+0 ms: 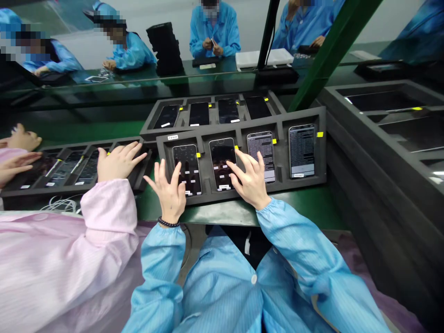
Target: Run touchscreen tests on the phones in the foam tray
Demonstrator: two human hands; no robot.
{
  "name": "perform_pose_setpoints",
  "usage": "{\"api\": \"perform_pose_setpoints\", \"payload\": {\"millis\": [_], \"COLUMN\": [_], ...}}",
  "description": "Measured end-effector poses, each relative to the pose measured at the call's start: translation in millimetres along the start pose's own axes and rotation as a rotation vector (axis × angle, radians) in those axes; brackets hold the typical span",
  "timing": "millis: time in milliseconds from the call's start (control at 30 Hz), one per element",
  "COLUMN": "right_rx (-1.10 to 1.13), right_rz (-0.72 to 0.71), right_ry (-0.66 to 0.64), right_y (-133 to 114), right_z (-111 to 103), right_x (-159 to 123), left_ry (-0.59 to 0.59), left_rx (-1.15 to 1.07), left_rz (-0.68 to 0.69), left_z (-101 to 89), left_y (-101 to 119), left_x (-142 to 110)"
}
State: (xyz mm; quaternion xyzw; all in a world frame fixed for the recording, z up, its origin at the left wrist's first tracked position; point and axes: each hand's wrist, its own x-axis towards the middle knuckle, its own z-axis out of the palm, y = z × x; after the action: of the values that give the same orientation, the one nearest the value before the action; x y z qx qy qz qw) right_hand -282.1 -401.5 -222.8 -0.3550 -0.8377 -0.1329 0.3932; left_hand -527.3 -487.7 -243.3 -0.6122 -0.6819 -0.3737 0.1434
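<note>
A black foam tray (205,166) in front of me holds several smartphones in separate recesses. My left hand (168,192) is open, its fingers spread at the leftmost phone (189,159), index fingertip at that screen's left edge. The second phone (222,157) has a dark screen with small labels. My right hand (250,180) is open too, index finger at the right part of that screen. It partly covers the third phone (261,142), which shows lines of text, as does the rightmost phone (301,150). Yellow tabs stick out beside the phones. Neither hand holds anything.
Behind stands another phone tray (212,113). At left, a co-worker's hand (118,162) in a pink sleeve rests over a further tray (144,157), with white cables (62,203) below. Stacked trays (381,194) rise at right, near a green post (329,60).
</note>
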Motion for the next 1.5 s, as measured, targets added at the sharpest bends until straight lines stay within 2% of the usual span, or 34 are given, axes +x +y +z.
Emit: {"api": "perform_pose_setpoints", "payload": {"millis": [167, 300, 467, 600, 733, 933, 1067, 1200, 1300, 1500], "right_rx": [-0.025, -0.055, -0.049, -0.015, 0.011, 0.068, 0.064, 0.04, 0.016, 0.001], "right_rz": [0.012, 0.028, 0.037, -0.036, -0.014, 0.013, -0.003, -0.028, -0.024, -0.019], "right_ry": [0.0, -0.027, -0.053, -0.094, -0.144, -0.111, -0.092, -0.036, -0.043, -0.078], "right_y": [4, 4, 1, -6, -9, -7, -7, -5, -3, -6], "right_z": [-7, -6, -4, -1, 1, -1, -4, -10, -14, -14], "right_x": [-16, -17, -12, -8, -7, -12, -16, -24, -30, -26], "left_ry": [0.048, -0.02, -0.069, -0.065, -0.098, -0.116, -0.171, -0.072, 0.0, -0.016], "left_rx": [0.009, 0.029, 0.047, 0.038, 0.034, 0.014, 0.005, -0.004, -0.009, 0.025], "left_rz": [-0.041, -0.092, -0.101, -0.042, 0.005, 0.042, 0.093, 0.069, 0.038, -0.023], "left_z": [-6.2, -4.3, -4.8, -4.5, -1.6, 3.2, 4.1, -3.9, -11.8, -15.6], "left_y": [-10, -14, -10, -3, 0, 5, 9, 5, 0, -7], "left_x": [-23, -30, -27, -24, -22, -17, -12, -15, -27, -49]}}
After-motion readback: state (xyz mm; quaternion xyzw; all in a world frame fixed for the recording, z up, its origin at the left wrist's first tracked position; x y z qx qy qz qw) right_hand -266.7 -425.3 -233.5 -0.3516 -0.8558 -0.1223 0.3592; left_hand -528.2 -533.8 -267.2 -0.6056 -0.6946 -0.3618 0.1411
